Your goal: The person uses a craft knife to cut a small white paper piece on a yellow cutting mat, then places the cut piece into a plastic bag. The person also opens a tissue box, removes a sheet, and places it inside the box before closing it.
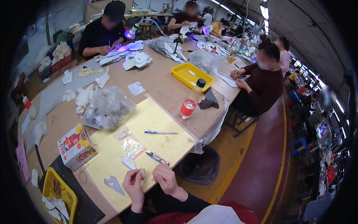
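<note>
My left hand (133,183) is closed in a pinch on a small greyish piece (142,171) at the front edge of the yellow sheet (175,147). Close beside it, my right hand (165,179) is curled with the fingertips pressed together. Anything in those fingertips is too small to make out. A grey cut piece with a notch (113,184) lies left of my left hand. Just beyond my hands are another pale grey piece (129,163), a small clear plastic bag (131,145) and thread snips (157,157). Farther up the sheet lies a blue pen (161,132).
A red-and-white box (76,148) and a stuffed plastic bag (110,108) stand left. A yellow basket (74,194) sits front left, a black bin (201,166) below the right edge. Beyond are a red-labelled jar (187,109) and a yellow tray (175,71). Co-workers sit around the table.
</note>
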Action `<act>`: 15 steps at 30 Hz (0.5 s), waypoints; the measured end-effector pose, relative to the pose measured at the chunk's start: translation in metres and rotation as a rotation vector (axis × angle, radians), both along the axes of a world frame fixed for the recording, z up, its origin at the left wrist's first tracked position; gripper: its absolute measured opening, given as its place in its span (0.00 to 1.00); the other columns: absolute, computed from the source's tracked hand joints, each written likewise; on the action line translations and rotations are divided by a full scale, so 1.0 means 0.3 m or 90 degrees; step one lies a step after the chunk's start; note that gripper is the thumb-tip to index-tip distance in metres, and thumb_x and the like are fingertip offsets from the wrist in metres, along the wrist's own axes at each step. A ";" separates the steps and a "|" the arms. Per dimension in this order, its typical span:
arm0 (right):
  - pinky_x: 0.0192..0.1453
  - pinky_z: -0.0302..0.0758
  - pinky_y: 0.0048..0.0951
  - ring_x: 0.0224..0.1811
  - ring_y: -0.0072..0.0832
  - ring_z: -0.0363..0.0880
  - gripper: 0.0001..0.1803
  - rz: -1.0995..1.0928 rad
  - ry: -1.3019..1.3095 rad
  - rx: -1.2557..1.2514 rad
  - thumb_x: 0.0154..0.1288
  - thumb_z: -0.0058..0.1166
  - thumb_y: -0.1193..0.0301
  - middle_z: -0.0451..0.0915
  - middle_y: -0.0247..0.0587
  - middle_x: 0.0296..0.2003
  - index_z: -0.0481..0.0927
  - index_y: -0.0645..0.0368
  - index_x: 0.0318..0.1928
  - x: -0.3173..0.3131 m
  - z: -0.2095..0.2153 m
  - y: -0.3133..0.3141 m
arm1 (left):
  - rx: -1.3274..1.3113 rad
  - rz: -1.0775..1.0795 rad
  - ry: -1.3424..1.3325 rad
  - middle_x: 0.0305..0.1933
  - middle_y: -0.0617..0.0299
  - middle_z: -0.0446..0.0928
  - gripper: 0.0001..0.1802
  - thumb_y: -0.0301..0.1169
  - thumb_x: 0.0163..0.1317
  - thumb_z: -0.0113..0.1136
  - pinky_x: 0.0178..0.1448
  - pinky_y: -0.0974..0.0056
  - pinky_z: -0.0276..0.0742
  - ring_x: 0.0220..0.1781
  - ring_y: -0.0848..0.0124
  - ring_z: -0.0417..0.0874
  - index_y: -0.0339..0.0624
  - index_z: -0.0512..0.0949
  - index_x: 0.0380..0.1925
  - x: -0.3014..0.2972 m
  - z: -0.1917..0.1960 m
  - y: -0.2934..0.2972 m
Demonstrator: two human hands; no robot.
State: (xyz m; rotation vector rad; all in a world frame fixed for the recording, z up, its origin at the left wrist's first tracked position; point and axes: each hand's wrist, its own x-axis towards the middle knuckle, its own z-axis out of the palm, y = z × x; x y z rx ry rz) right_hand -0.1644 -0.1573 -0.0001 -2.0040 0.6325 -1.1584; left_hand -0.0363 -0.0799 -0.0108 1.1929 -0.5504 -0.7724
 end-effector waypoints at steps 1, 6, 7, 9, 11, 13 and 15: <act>0.40 0.70 0.30 0.33 0.33 0.75 0.07 -0.019 -0.013 0.043 0.62 0.61 0.74 0.76 0.40 0.33 0.76 0.62 0.36 0.012 0.035 0.005 | -0.018 -0.008 -0.008 0.35 0.62 0.77 0.04 0.18 0.66 0.57 0.41 0.73 0.76 0.35 0.77 0.79 0.31 0.79 0.40 0.008 -0.007 -0.004; 0.45 0.74 0.21 0.37 0.20 0.78 0.09 0.117 0.005 0.323 0.65 0.61 0.76 0.80 0.37 0.35 0.82 0.67 0.44 0.062 0.088 0.023 | -0.076 -0.052 -0.078 0.36 0.61 0.78 0.06 0.16 0.63 0.59 0.44 0.71 0.79 0.37 0.74 0.81 0.31 0.81 0.40 0.035 0.010 0.007; 0.45 0.75 0.20 0.40 0.19 0.79 0.08 0.121 0.000 0.330 0.66 0.59 0.77 0.81 0.36 0.36 0.82 0.68 0.44 0.065 0.050 0.028 | -0.084 -0.043 -0.069 0.37 0.60 0.79 0.07 0.16 0.63 0.59 0.45 0.71 0.79 0.38 0.73 0.81 0.31 0.81 0.40 0.042 -0.008 0.026; 0.43 0.76 0.20 0.40 0.20 0.80 0.07 0.175 -0.163 0.471 0.67 0.59 0.79 0.81 0.38 0.37 0.82 0.68 0.43 0.054 0.005 0.045 | -0.093 -0.093 0.015 0.41 0.57 0.81 0.08 0.17 0.62 0.61 0.48 0.69 0.81 0.43 0.72 0.83 0.30 0.80 0.42 0.037 -0.024 0.038; 0.41 0.75 0.20 0.38 0.22 0.80 0.05 0.209 -0.246 0.556 0.66 0.57 0.82 0.81 0.39 0.37 0.81 0.68 0.41 0.038 -0.014 0.044 | -0.102 -0.163 0.114 0.45 0.55 0.81 0.10 0.18 0.63 0.63 0.51 0.68 0.82 0.47 0.72 0.83 0.30 0.79 0.45 0.034 -0.034 0.043; 0.39 0.74 0.20 0.35 0.22 0.78 0.04 0.241 -0.322 0.630 0.65 0.56 0.84 0.81 0.40 0.36 0.81 0.67 0.40 0.068 -0.028 0.059 | -0.101 -0.157 0.164 0.43 0.57 0.81 0.11 0.20 0.64 0.63 0.53 0.69 0.81 0.45 0.73 0.84 0.31 0.78 0.46 0.046 -0.018 0.056; 0.37 0.73 0.21 0.33 0.22 0.77 0.04 0.233 -0.313 0.644 0.66 0.57 0.81 0.79 0.41 0.36 0.79 0.66 0.41 0.083 -0.046 0.071 | -0.068 -0.154 0.145 0.42 0.59 0.80 0.10 0.20 0.65 0.62 0.52 0.69 0.79 0.45 0.74 0.82 0.33 0.78 0.46 0.057 0.028 0.085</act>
